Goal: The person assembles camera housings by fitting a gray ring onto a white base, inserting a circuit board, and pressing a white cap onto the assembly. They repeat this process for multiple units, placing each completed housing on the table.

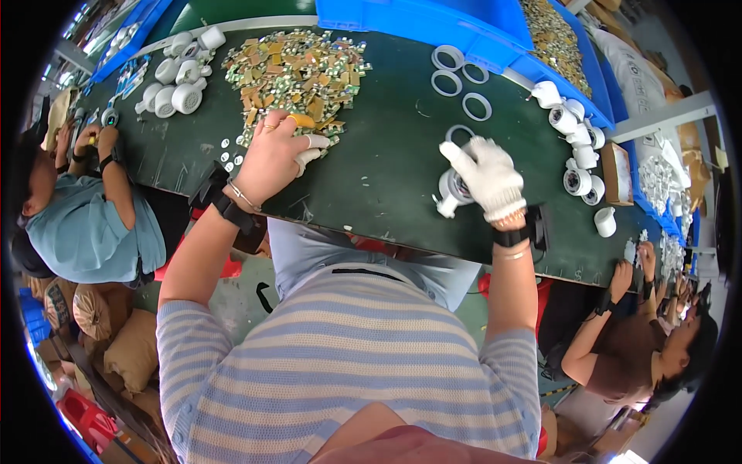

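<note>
My left hand [280,158] rests at the near edge of a heap of small circuit boards [294,73]. Yellow and white covers sit on some of its fingers. Thumb and forefinger come close together there; anything between them is too small to make out. My right hand [488,174], in a white knit glove, is closed around a round white plastic housing [446,206] with a side stub and a darker inside, held low over the green table [386,116]. Just beyond the glove lies a grey ring [461,134], partly hidden. Several small white discs [226,156] lie left of my left hand.
More grey rings [477,107] lie farther back. White housings [578,135] line the right side; others [185,97] are piled back left. Blue bins [433,27] border the far edge. Co-workers sit at left [93,224] and right [630,352].
</note>
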Motion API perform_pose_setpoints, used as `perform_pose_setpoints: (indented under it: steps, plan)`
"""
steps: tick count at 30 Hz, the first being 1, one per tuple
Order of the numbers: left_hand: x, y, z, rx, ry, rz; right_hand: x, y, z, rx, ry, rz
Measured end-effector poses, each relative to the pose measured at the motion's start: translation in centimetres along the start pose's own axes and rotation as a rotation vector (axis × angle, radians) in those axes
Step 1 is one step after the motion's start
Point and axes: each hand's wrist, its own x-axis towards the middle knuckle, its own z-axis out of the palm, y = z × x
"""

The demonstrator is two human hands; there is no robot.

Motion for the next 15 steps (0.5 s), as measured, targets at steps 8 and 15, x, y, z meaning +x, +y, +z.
perform_pose_setpoints:
  steps: [8,15]
  plan:
    - [1.1,0.9,0.0,-0.354,0.053,-0.017,-5.6,-5.7,-0.6,-0.051,0.320,-0.155]
    - [0.8,5.4,-0.7,-1.122,-0.007,-0.514,-7.1,-5.3,2.4,-0.128,0.352,-0.099]
